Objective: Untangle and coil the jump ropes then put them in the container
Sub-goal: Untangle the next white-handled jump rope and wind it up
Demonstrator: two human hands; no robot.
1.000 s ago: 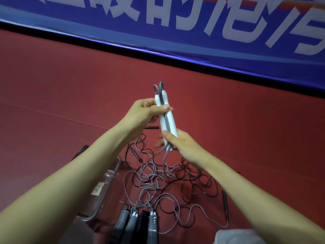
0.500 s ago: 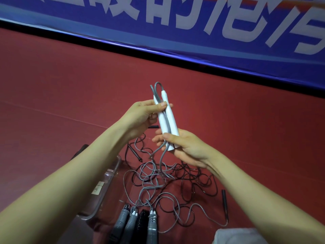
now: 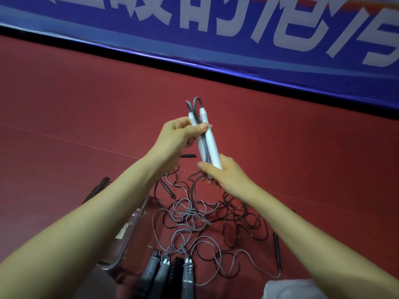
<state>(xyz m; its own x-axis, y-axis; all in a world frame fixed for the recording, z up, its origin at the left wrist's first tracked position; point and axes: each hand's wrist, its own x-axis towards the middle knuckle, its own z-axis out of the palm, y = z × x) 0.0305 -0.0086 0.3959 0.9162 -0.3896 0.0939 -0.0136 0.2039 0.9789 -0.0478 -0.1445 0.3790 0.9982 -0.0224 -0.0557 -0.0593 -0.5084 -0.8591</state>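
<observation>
Standing nearly upright, two slim white plastic handles (image 3: 207,145) of a grey jump rope lie side by side, gripped by both hands: the left hand (image 3: 180,137) pinches their upper part, thumb across them, and the right hand (image 3: 225,175) curls round their lower ends. Their grey cord (image 3: 196,97) loops from the tops (passing down between them) into a tangle with thin black cords (image 3: 244,234) on the red floor (image 3: 64,108). A clear plastic container (image 3: 129,234) sits just left of the tangle.

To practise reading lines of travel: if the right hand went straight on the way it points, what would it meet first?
Likely the left hand, gripping the white handles just above where the right hand holds them; depth is unclear.
</observation>
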